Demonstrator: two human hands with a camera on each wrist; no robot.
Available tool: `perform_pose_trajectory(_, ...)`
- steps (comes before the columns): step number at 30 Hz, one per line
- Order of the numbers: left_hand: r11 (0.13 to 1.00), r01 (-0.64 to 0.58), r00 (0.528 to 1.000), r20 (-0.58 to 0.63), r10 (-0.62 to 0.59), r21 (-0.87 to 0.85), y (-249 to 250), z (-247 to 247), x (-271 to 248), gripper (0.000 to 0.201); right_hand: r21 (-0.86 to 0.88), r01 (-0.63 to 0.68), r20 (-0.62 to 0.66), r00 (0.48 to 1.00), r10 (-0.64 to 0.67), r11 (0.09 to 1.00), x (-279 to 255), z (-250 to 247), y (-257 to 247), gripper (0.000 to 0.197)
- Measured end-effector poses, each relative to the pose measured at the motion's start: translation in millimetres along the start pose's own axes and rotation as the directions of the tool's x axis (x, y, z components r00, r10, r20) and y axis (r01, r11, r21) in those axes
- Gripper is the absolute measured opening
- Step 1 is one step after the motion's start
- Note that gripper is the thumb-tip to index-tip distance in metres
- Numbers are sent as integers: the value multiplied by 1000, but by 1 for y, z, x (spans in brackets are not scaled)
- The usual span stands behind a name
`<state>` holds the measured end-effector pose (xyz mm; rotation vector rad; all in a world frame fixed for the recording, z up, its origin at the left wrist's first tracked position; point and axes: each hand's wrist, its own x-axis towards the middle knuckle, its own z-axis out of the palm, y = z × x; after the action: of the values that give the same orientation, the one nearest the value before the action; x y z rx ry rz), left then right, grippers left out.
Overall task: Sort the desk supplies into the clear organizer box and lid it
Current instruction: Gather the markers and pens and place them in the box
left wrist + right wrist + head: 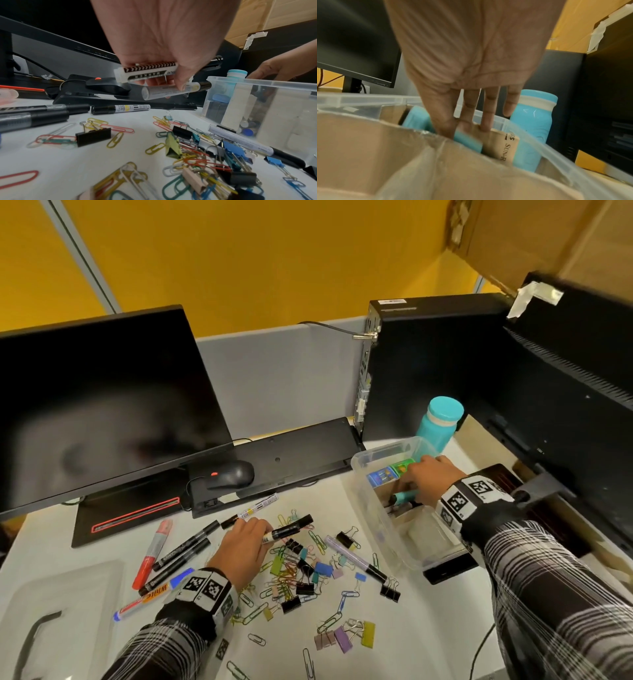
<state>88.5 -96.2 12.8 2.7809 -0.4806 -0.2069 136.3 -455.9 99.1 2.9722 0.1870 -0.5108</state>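
- Worktop (428,628): white, carries all the loose supplies. The clear box (383,529) sits on its right side, in front of the teal bottle (440,419). The clear lid (61,604) lies flat at the far left, well apart from the box.
- Box has cardboard dividers (368,148). Some compartments are already part-filled; the one nearest the person looks empty.
- Right hand (428,481) is inside the box at the far end. Its fingers (488,116) run straight down between a teal item (467,140) and a divider, pressing or seating. No curl round anything is visible, so that grip reads as open.
- Left hand (243,546) is over the clip pile, clear of the worktop. Its grip is closed on two markers (164,86), one above the other in the wrist view.
- Key relation: the held markers' long axes run left-right, with the black cap (298,525) pointing toward the box. The box lies to the right of that grip, just beyond the pile. My read: carry the markers rightward along their own axis, then lower them into a compartment.
- The left hand is nearer the remaining markers (178,549) to its left. The right hand is nearer the box.
- Paper clips and binder clips (301,570) are scattered between grip and box, not yet sorted.
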Motion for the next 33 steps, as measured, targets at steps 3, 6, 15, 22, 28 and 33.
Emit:
perform_pose_trajectory(3,1000,5,1000,29,-5,10,8,3,-1,27,-21,80,-144,986,-82,997,-9,-2,5,34)
perform_pose_trajectory(6,1000,12,998,67,-10,-21,20,3,1,29,87,70,-238,970,-47,994,-26,2,19,32)
perform_pose_trajectory(15,978,-31,1000,-6,30,-204,89,-19,22,17,618,-112,-162,951,265,778,-45,61,41,58)
perform_pose_trajectory(22,979,-203,979,-14,202,-16,189,-39,75,30,601,-102,-286,898,333,793,-47,75,34,53)
perform_pose_trajectory(28,934,-223,961,225,162,280,252,-26,119,32,595,-93,-307,892,333,799,-50,75,34,52)
perform_pose_trajectory(33,937,-166,967,235,94,307,263,-14,140,28,595,-85,-317,889,330,799,-49,76,33,49)
